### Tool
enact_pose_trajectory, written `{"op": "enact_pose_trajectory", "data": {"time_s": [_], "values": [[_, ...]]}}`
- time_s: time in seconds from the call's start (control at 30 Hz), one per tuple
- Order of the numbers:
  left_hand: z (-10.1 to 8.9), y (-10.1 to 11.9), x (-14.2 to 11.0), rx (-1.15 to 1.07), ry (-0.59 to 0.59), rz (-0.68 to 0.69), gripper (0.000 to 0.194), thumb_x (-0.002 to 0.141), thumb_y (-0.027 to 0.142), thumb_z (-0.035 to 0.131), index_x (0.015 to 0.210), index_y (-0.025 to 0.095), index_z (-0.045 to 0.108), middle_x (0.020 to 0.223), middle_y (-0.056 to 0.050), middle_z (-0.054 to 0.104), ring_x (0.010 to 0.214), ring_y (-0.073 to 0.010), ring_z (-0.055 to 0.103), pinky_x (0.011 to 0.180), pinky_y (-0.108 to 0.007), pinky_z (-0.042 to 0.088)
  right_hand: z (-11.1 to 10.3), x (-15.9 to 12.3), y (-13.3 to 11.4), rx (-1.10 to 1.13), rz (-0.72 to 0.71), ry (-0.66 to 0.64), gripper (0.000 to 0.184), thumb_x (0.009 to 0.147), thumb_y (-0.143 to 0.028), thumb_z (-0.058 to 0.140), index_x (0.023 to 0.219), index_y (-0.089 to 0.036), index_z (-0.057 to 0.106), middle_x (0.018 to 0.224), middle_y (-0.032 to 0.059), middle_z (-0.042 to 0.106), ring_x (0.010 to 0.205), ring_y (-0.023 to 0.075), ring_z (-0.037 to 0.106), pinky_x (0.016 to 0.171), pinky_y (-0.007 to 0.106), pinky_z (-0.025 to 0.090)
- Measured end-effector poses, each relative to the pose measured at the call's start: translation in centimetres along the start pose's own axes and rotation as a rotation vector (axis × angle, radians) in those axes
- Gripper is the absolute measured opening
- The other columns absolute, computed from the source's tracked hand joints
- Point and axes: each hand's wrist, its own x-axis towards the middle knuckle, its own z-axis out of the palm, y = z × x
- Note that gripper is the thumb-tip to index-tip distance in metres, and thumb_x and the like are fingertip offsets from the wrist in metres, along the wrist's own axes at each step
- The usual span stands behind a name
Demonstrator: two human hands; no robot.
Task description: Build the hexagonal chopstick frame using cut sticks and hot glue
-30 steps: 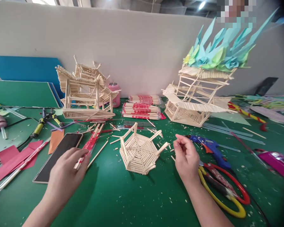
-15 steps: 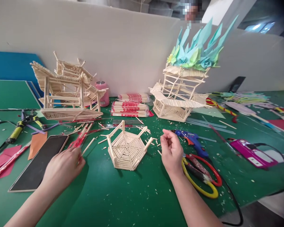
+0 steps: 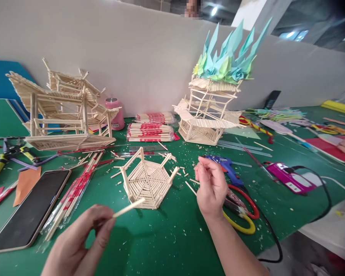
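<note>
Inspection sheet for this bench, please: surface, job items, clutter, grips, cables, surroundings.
Surface: green table, littered with small pale bits.
Job's things: stick base with upright posts; loose stick, its tip overlapping the base's near edge in view, contact unclear.
Clutter: phone and wrapped sticks left; glue gun and scissors right.
Left grip: pinching the loose stick.
Right grip: curled, near the glue gun; whether it holds anything can't be told.
Cables: black cable loops past the table edge; another runs to the magenta socket box.
Surroundings: pale partition behind; someone beyond it, blurred.
</note>
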Motion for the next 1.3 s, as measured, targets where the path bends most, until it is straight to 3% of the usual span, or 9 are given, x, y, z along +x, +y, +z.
{"op": "enact_pose_trajectory", "data": {"time_s": [0.1,0.27,0.33,0.47,0.57,1.0,1.1,1.2,1.3], "values": [[0.9,0.0,0.6,-0.098,-0.235,0.218,0.004,0.083,0.025,0.051,0.081,0.025,0.055,0.062,0.002,0.061,0.048,-0.0115,0.056,0.045,-0.018,0.046,-0.9,-0.7,-1.5,-0.079,-0.086,-0.218,0.013,0.086,-0.020,0.047,0.092,-0.021,0.058,0.070,0.0012,0.055,0.058,0.0135,0.054,0.050,0.026,0.045],[2.6,-2.1,0.3,-0.088,-0.282,0.338,0.009,0.085,0.015,0.046,0.085,0.022,0.051,0.068,-0.001,0.061,0.057,-0.0115,0.057,0.054,-0.020,0.047,-0.9,-2.8,-1.9,-0.194,-0.172,-0.786,0.028,0.078,-0.021,0.055,0.106,-0.021,0.053,0.071,-0.0003,0.057,0.053,0.0123,0.051,0.049,0.024,0.047],[3.3,-3.0,0.0,-0.059,-0.310,0.361,0.008,0.086,0.014,0.046,0.085,0.021,0.049,0.070,-0.001,0.060,0.059,-0.0118,0.056,0.056,-0.022,0.047,-0.3,-3.4,-1.2,-0.268,-0.154,-0.874,0.040,0.076,-0.027,0.059,0.114,-0.020,0.049,0.076,0.0005,0.059,0.054,0.0121,0.051,0.050,0.024,0.047],[4.2,-4.0,-0.1,-0.023,-0.335,0.381,0.008,0.086,0.013,0.045,0.085,0.021,0.047,0.072,-0.001,0.058,0.061,-0.0125,0.054,0.057,-0.024,0.046,1.0,-3.4,-0.2,-0.279,-0.138,-0.923,0.015,0.084,-0.031,0.052,0.093,-0.020,0.059,0.073,0.0012,0.061,0.057,0.0128,0.055,0.052,0.023,0.047],[4.5,-4.0,-0.1,0.003,-0.324,0.381,0.009,0.087,0.013,0.044,0.088,0.021,0.047,0.080,-0.003,0.059,0.068,-0.0132,0.056,0.062,-0.025,0.047,1.6,-2.7,0.1,-0.222,-0.193,-0.986,0.017,0.087,-0.023,0.045,0.081,-0.020,0.060,0.076,0.0036,0.063,0.065,0.0153,0.058,0.059,0.026,0.049],[4.3,-3.9,0.1,0.039,-0.303,0.360,0.008,0.088,0.016,0.043,0.089,0.021,0.049,0.081,-0.003,0.060,0.068,-0.0127,0.058,0.061,-0.024,0.047,1.5,-0.6,1.7,-0.188,-0.282,-1.029,0.012,0.078,-0.015,0.046,0.083,-0.021,0.055,0.078,0.0019,0.059,0.065,0.0141,0.053,0.060,0.027,0.048],[4.1,-2.8,0.3,0.045,-0.265,0.387,0.009,0.088,0.014,0.042,0.087,0.020,0.050,0.073,-0.001,0.060,0.060,-0.0123,0.056,0.056,-0.024,0.045,0.4,-0.2,0.9,-0.164,-0.277,-0.863,0.020,0.079,-0.014,0.045,0.095,-0.019,0.055,0.076,0.0016,0.058,0.059,0.0129,0.052,0.054,0.026,0.046],[3.7,-1.5,1.1,0.068,-0.207,0.437,0.011,0.088,0.014,0.042,0.091,0.019,0.051,0.072,-0.002,0.062,0.060,-0.0127,0.057,0.055,-0.024,0.045,-0.3,0.0,-0.1,-0.118,-0.324,-0.609,0.016,0.083,-0.012,0.043,0.090,-0.019,0.055,0.065,-0.0016,0.052,0.052,0.0111,0.048,0.049,0.024,0.041],[3.4,-0.4,2.0,0.117,-0.132,0.504,0.012,0.087,0.012,0.043,0.092,0.016,0.053,0.070,-0.002,0.063,0.057,-0.0120,0.057,0.054,-0.024,0.045,-0.4,-0.5,-0.7,-0.054,-0.391,-0.531,0.014,0.081,-0.009,0.047,0.084,-0.021,0.054,0.060,-0.0030,0.048,0.050,0.0104,0.044,0.046,0.024,0.037]]}}
